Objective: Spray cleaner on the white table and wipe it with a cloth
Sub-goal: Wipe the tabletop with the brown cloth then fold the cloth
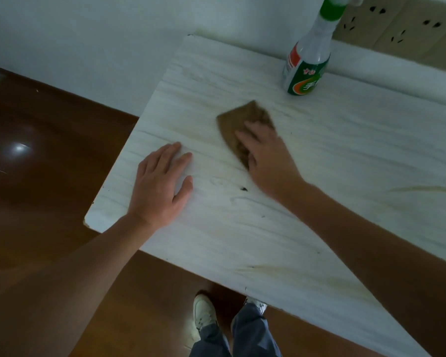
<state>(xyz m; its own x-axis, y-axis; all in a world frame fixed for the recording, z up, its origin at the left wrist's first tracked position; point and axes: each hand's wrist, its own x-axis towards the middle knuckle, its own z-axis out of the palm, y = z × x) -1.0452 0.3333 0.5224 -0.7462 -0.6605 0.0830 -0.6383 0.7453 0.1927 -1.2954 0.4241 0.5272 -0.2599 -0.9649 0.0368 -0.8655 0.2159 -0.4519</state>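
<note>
The white table (pixel 242 228) with faint wood grain fills the middle of the head view. A folded brown cloth (pixel 238 119) lies flat on it near the centre. My right hand (pixel 271 158) presses down on the cloth's near part with fingers spread, and the cloth looks blurred. My left hand (pixel 160 184) rests flat and open on the bare tabletop near the left edge, holding nothing. A spray bottle (pixel 308 60) of cleaner, clear with a green label and green nozzle, stands upright at the back of the table, apart from both hands.
Yellowish streaks (pixel 422 189) and small dark specks (pixel 243 188) mark the tabletop. Wall sockets (pixel 386 24) sit behind the bottle at the top right. Brown wood floor (pixel 36 163) lies to the left and below, with my feet (pixel 204 313) by the table's front edge.
</note>
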